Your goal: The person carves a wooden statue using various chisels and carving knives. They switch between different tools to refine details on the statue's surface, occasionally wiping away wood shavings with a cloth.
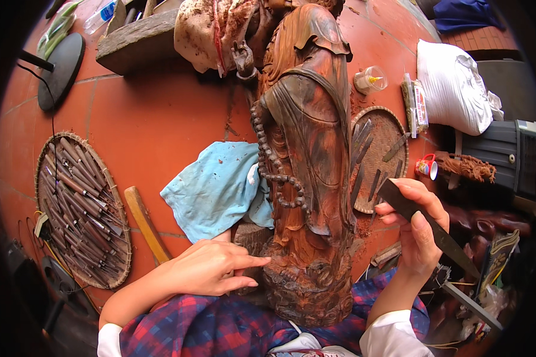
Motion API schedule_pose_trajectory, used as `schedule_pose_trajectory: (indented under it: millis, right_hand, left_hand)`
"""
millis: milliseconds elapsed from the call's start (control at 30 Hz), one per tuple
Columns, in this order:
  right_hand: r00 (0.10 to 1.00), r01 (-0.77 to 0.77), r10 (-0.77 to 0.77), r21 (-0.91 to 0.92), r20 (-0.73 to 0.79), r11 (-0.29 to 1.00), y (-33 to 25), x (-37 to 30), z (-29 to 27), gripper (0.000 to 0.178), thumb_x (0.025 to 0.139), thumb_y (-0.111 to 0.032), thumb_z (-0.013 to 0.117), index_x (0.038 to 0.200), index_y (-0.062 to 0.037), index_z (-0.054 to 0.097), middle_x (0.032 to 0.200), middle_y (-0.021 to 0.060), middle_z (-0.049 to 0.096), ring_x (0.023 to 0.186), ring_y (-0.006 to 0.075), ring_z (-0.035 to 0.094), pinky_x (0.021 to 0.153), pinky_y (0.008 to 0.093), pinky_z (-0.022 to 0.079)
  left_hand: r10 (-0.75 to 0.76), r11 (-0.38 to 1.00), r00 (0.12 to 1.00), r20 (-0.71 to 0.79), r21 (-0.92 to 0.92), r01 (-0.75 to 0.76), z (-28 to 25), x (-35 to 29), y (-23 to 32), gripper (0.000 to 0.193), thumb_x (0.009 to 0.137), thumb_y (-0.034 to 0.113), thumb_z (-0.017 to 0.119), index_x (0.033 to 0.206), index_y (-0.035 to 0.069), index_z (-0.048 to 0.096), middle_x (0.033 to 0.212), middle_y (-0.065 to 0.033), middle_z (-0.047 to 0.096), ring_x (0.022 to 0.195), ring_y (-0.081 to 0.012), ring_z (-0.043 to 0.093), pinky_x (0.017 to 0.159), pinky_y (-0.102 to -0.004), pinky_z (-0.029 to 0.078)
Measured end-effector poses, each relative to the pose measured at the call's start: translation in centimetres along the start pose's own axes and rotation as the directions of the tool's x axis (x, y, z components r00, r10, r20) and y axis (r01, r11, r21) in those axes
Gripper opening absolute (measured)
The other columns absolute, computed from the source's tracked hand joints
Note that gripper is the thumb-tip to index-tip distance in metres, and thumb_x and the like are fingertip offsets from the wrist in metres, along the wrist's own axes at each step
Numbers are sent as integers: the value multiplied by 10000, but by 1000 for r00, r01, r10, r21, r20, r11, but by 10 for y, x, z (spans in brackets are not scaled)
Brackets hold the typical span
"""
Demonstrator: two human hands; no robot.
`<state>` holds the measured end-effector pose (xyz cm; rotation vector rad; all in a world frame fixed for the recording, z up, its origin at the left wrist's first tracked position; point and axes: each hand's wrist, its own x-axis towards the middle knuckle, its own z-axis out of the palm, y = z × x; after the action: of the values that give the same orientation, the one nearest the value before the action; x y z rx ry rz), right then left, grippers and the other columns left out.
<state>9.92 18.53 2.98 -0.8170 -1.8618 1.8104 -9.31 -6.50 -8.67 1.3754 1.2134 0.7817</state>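
A carved reddish-brown wooden statue [307, 137] in draped robes, with a string of carved beads, lies lengthwise before me, its carved base [309, 291] near my lap. My left hand [211, 268] is beside the base, holding nothing; its index finger stretches out to the wood, at or very near its surface. The thumb is apart and the other fingers bend loosely. To the right of the statue, my right hand [420, 229] is raised and grips a dark flat file [408, 205] between thumb and fingers, tilted down to the right.
On the left, a round woven tray [125, 262] holds many carving chisels; a wooden mallet handle [144, 223] lies beside it. A light-blue cloth [211, 184] touches the statue. Right of it are a second woven tray [378, 134] with files, a jar [370, 80], a red cup [427, 166] and a white sack [449, 89].
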Motion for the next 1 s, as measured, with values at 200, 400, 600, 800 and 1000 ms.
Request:
schedule_pose_trajectory:
  millis: [200,400,600,800,1000]
  right_hand:
    - [960,112,-137,114,246,987,24,8,-27,105,825,-11,740,882,76,726,1001,296,679,771,278,723,643,319,605]
    - [997,62,-71,194,41,979,29,-10,-12,202,917,-113,701,955,85,687,968,242,664,705,221,695,586,280,569]
    - [984,145,-139,39,-112,989,34,-29,-44,324,1015,-238,579,973,77,643,1087,259,653,707,171,653,578,237,522]
    - [842,-384,218,-266,-493,884,107,-28,-148,180,980,-182,611,1009,-61,481,701,48,610,465,73,528,390,215,390]
    - [670,-740,496,-455,-552,495,213,-66,-174,421,811,-177,769,1092,57,561,741,153,668,664,224,711,658,382,570]
  left_hand:
    - [-304,951,953,-4,-64,303,12,-30,6,481,911,369,688,1337,152,638,865,-102,685,743,-259,672,671,-375,525]
    - [-396,918,916,67,6,397,32,-28,15,510,902,385,698,1342,137,628,899,-109,688,816,-272,677,723,-390,540]
    - [-394,918,917,62,57,391,45,-29,19,512,883,367,731,1316,110,639,905,-109,689,864,-307,681,772,-411,539]
    - [-485,873,873,45,-34,486,48,-43,17,468,880,328,743,1274,91,661,910,-107,699,881,-288,683,772,-385,529]
    - [-506,860,860,61,-32,509,45,-30,26,436,901,292,716,1273,71,660,981,-124,719,901,-267,685,814,-364,529]
